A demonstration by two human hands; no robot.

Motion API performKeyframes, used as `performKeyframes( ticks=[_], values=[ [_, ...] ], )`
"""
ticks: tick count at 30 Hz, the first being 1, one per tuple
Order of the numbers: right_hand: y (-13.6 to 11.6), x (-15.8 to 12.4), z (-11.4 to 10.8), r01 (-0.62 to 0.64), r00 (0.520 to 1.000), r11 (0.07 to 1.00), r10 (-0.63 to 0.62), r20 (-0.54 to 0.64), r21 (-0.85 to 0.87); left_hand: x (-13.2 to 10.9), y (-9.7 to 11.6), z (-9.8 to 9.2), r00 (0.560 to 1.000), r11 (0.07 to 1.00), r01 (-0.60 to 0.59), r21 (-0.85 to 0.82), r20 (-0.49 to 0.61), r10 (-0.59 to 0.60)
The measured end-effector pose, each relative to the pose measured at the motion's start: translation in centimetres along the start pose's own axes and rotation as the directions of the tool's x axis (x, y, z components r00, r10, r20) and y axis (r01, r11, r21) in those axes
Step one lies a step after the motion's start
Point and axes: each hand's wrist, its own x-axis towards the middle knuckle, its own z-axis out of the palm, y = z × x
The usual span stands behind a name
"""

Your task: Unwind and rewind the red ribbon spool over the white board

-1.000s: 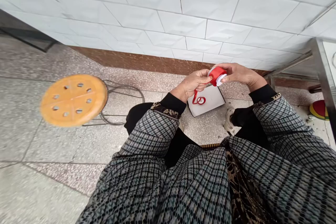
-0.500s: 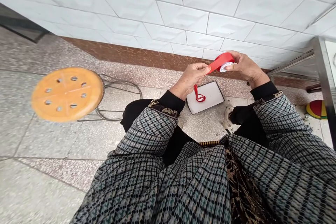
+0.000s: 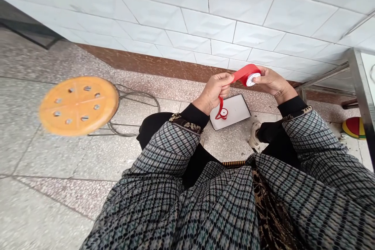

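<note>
My right hand (image 3: 272, 82) grips a roll of red ribbon (image 3: 245, 71) with a white core, its thumb against the side of the core. A flat length of the ribbon runs from the roll into my left hand (image 3: 216, 89), whose fingers are closed on it. Below the left fist a loose red tail (image 3: 220, 107) hangs down in front of a shallow white box (image 3: 236, 108) with dark edges on the floor. A small round white piece ringed in red (image 3: 224, 112) shows by the tail's lower end, over or in the box; which one I cannot tell.
An orange round stool (image 3: 78, 105) with holes in its seat stands at the left, its thin metal legs toward me. White wall tiles (image 3: 219, 31) rise ahead. A metal-framed table (image 3: 361, 82) is at the right, with a multicoloured ball (image 3: 354, 127) near it.
The view has shifted slightly. The roll has turned a little so its white core faces me more, and the hanging tail has swung, with the small white piece now showing.
</note>
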Motion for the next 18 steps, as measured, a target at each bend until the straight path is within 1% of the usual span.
performKeyframes(
  ticks=[4,8,11,14,16,18],
  values=[
    [0.4,0.1,0.3,-0.015,0.999,0.996,0.018,-0.034,0.088,0.1,-0.9,0.1,1.000,0.999,-0.010,0.034,0.019,0.010],
    [1.1,0.1,0.7,-0.031,0.998,0.983,0.040,-0.046,0.183,0.3,-1.9,0.3,0.996,0.999,0.008,0.031,0.086,-0.011],
    [1.8,0.1,1.0,-0.049,0.996,0.972,0.064,-0.055,0.231,0.5,-2.4,0.3,0.997,1.000,0.001,0.002,0.074,-0.001],
    [2.6,0.4,1.4,-0.053,0.995,0.955,0.074,-0.062,0.293,0.7,-2.4,0.3,0.998,0.998,-0.025,-0.050,0.064,0.029],
    [3.2,0.7,1.7,-0.060,0.995,0.942,0.084,-0.061,0.330,0.9,-2.2,0.2,0.993,0.996,-0.039,-0.081,0.104,0.048],
    [3.6,0.9,2.1,-0.042,0.995,0.928,0.074,-0.071,0.371,1.1,-2.0,0.0,0.986,0.995,-0.028,-0.092,0.158,0.042]
  ],
)
